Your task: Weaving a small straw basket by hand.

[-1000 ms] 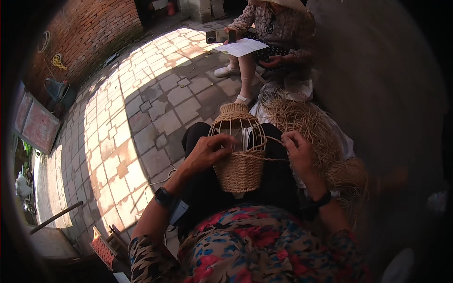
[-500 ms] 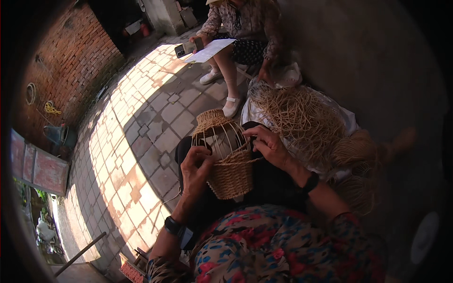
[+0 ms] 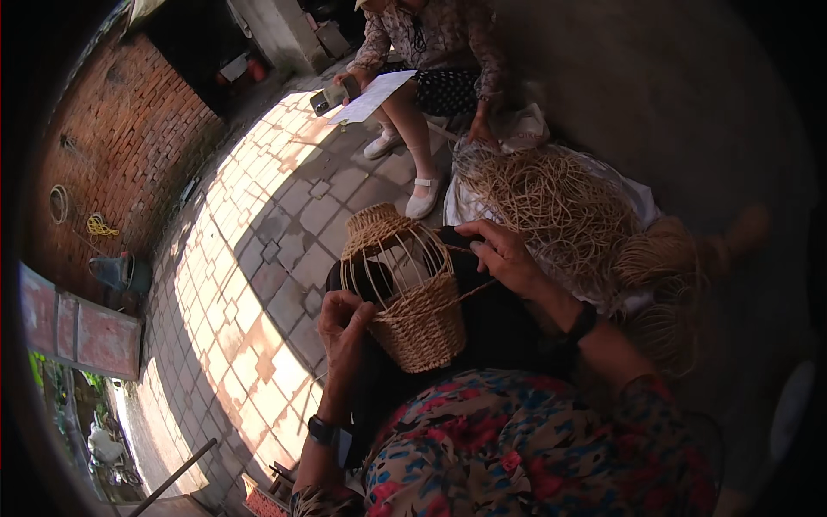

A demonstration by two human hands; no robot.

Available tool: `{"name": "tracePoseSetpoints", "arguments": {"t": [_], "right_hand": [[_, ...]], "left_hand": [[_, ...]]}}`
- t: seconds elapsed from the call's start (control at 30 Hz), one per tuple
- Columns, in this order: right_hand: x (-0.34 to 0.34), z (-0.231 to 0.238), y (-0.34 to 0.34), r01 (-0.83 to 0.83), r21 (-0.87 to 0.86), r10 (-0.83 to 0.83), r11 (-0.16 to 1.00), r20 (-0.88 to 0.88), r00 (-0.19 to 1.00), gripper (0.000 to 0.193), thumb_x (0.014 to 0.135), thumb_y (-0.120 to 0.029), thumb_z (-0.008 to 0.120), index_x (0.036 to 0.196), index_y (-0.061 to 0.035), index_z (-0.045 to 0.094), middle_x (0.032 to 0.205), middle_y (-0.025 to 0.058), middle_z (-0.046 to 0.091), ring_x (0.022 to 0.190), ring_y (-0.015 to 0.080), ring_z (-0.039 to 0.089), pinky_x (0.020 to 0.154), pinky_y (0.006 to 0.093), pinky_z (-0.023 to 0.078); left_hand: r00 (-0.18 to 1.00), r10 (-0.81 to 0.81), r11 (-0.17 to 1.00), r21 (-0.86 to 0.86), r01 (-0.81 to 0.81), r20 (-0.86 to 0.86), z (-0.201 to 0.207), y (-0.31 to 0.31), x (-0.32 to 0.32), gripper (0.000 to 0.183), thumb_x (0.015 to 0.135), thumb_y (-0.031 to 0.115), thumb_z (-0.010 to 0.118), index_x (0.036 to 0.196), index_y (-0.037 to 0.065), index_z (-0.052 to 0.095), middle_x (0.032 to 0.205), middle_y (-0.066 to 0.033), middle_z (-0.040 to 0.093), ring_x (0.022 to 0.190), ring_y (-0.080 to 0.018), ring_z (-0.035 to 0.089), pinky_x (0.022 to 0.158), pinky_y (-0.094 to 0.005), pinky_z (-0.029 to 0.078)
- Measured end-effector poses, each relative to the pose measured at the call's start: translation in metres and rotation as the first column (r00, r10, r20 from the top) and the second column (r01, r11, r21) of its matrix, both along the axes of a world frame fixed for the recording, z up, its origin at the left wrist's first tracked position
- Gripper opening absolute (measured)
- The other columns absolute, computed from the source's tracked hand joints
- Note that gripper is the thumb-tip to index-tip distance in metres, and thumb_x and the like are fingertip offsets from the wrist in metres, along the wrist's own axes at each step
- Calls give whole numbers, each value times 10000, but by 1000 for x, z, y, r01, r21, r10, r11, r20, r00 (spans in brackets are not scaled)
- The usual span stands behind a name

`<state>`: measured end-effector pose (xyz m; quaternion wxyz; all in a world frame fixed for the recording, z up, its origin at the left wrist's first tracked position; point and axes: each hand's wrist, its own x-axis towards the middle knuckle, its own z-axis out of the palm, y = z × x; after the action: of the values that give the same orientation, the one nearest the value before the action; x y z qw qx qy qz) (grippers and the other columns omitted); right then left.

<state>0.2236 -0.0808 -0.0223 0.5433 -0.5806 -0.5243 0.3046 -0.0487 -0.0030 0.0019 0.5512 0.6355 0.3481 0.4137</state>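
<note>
On my lap rests a partly woven basket, tilted a little to the left. Its lower body and narrow top are woven of tan cord, with bare pale ribs showing between them. At its left side my left hand is closed, thumb pressed against the woven wall. My right hand, to the right of the ribs, pinches a tan cord that runs out from the top edge of the lower weave. Part of the cord is hidden by the fingers.
A heap of loose tan cord lies on a white sheet to the right. Across from me a person sits holding a phone and a paper sheet. Paving spreads toward a brick wall.
My right hand has moved away from the ribs to the right, drawing the cord out. The basket now leans further left, and my left hand sits slightly lower and further left.
</note>
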Motion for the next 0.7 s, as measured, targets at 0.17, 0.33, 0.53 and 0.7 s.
{"name": "tracePoseSetpoints", "arguments": {"t": [0.17, 0.33, 0.53, 0.7], "right_hand": [[3, -17, 5, -148, -207, 128, 967, -105, 986, 330, 950, -310, 532, 1144, -45, 565, 787, 22, 578, 609, 65, 531, 536, 229, 438], [36, -59, -9, -252, -340, 157, 906, -283, 946, 268, 894, -288, 621, 922, -24, 655, 646, -16, 519, 625, 54, 514, 576, 229, 431], [6, 8, -8, 71, 134, -125, 988, 452, 883, 225, 817, -49, 601, 1033, -89, 649, 976, 85, 559, 824, 240, 609, 712, 313, 496], [-30, 32, -13, -261, 276, 111, 925, 463, 880, 346, 815, 27, 542, 1122, -112, 622, 992, 84, 556, 891, 265, 585, 764, 334, 496]], "left_hand": [[1000, 0, 1000, -23, 0, 15, -7, 5, -7, 170, 833, 80, 650, 885, 93, 489, 785, 33, 506, 726, -55, 472, 667, -197, 375], [998, 23, 998, -59, -19, 64, -2, 2, 1, 161, 835, 80, 644, 876, 93, 489, 795, 34, 499, 741, -56, 467, 681, -204, 372], [999, 33, 999, -12, -33, -24, 1, 5, 0, 148, 840, 79, 637, 866, 89, 492, 793, 37, 483, 733, -55, 455, 679, -204, 369], [994, 57, 997, -47, -53, 90, -4, 2, 5, 156, 840, 60, 641, 857, 88, 489, 767, 38, 486, 716, -49, 458, 662, -201, 371]]}}
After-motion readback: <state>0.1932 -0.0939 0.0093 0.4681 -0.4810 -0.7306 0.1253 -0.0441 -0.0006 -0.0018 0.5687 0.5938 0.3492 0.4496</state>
